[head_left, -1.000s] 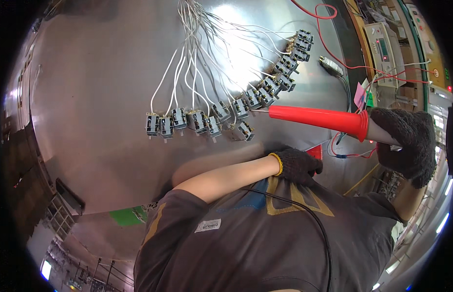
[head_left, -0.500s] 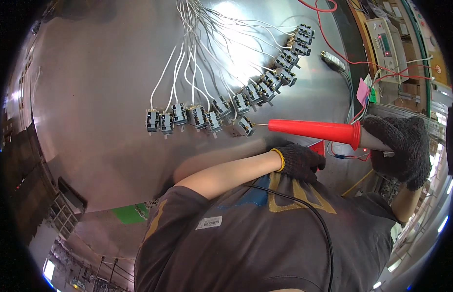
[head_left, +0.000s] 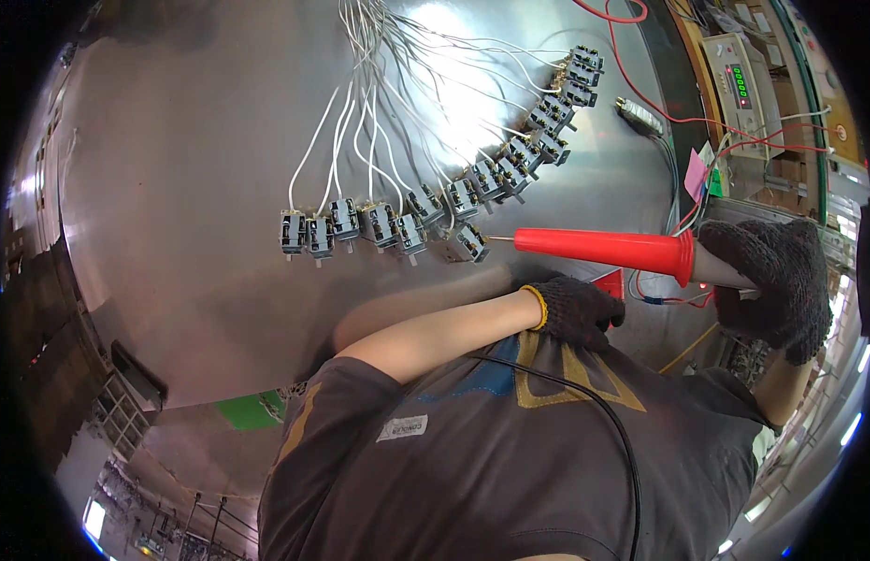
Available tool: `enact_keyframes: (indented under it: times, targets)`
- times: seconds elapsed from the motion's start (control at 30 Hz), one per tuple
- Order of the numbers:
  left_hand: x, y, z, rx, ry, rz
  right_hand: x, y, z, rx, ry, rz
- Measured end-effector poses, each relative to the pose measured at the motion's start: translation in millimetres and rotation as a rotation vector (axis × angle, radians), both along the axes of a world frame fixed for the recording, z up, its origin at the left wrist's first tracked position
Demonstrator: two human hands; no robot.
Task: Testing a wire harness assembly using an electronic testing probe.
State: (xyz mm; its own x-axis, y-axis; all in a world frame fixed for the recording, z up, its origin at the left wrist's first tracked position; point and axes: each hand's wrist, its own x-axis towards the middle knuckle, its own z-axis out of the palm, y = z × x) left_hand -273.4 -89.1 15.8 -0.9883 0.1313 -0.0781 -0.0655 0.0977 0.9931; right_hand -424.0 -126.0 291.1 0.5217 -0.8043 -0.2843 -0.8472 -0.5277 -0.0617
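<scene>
Far left: bare steel table [head_left: 173, 187], shiny, with bright glare toward the top. A green patch [head_left: 251, 409] lies at its lower edge.

Centre-left: row of small grey switches [head_left: 360, 224] lying on the steel in a curved line that runs up to the right as far as the last switch [head_left: 584, 61]. Each carries white wires [head_left: 360, 122], which gather into a bundle at the top edge of the view.

Centre: the nearest switch [head_left: 465, 241] lies slightly below the row. The thin metal tip of the red probe [head_left: 603, 251] is at or just beside this switch; contact cannot be confirmed.

Centre, lower: left hand [head_left: 575, 309] in a dark knit glove with yellow cuff, fingers curled, resting on the table just below the probe cone. Whether it holds anything cannot be told. The forearm is bare, and the grey shirt fills the lower view, with a black cable [head_left: 603, 421] across it.

Right: right hand [head_left: 767, 285], dark knit glove, closed around the rear handle of the probe, which is held roughly level and points left.

Far right, upper: beige instrument with green digits [head_left: 739, 75], red leads [head_left: 659, 84] running from it across the table, and pink and green tags [head_left: 701, 173] below it.
</scene>
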Motion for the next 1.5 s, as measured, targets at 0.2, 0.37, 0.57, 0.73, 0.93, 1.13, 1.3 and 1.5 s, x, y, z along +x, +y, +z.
enact_keyframes:
  times: [0.2, 0.37, 0.57, 0.73, 0.93, 1.13, 1.3, 1.5]
  targets:
    - [1.0, -1.2, 1.8, -0.01, -0.013, -0.002, -4.7, 3.3, -0.7, 0.029, 0.027, -0.086]
    - [1.8, -2.2, 4.0, -0.01, -0.02, -0.007, -4.0, -2.6, 6.0, -0.068, 0.012, -0.077]
    - [2.4, -1.6, 2.7, 0.021, -0.016, 0.006, 1.4, -17.3, -3.3, -0.127, 0.034, 0.001]
    - [1.6, 0.0, -2.1, 0.029, 0.002, -0.001, 4.1, -28.3, -8.3, -0.041, -0.026, -0.055]
    - [-0.8, 2.5, -4.8, 0.054, -0.018, -0.016, 5.3, -35.4, -8.4, -0.051, -0.014, -0.002]
    - [-1.2, 4.2, -7.0, 0.082, -0.017, -0.02, 5.8, -37.6, -9.3, -0.039, -0.021, 0.005]
    - [-2.0, 4.1, -7.5, 0.031, 0.004, -0.018, 5.9, -37.4, -8.6, -0.032, -0.025, 0.007]
    - [-3.3, 3.1, -5.9, 0.051, -0.037, -0.045, 7.1, -38.7, -9.9, -0.024, -0.027, 0.014]
